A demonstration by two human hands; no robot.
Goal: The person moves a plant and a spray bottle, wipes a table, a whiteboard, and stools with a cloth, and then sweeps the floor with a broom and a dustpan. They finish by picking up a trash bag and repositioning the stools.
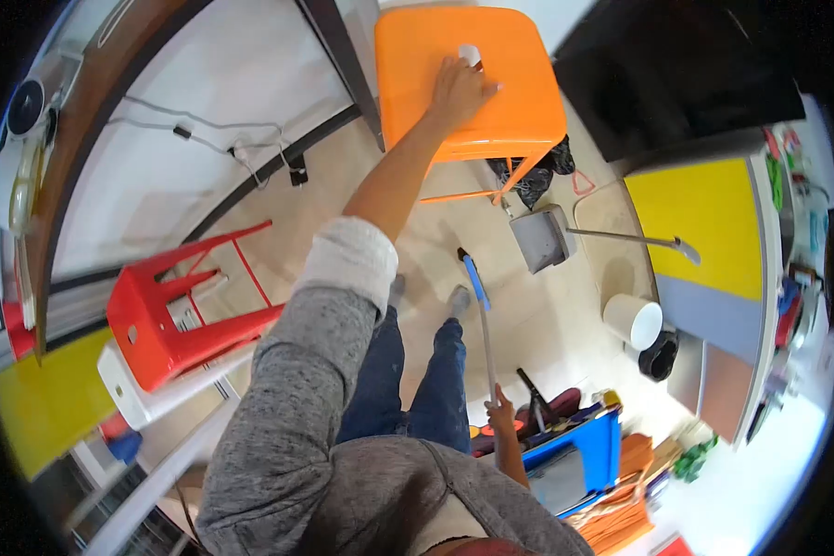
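My left hand [461,91] is on the seat of an orange metal stool [514,93], its fingers bent at the hole in the middle of the seat. The fingertips are partly hidden. My right hand [500,412] is closed around the long pale handle of a broom [487,338]. The broom's blue and black head [473,278] rests on the floor in front of my feet. A grey dustpan [539,238] with a long handle stands to the right of the broom head.
A red stool [171,320] lies tipped on a white one [125,389] at left. Cables [213,139] hang by the desk. Black bags [536,185], a white bin [632,322], a yellow-fronted cabinet [713,222] and a blue folding item [602,449] are at right.
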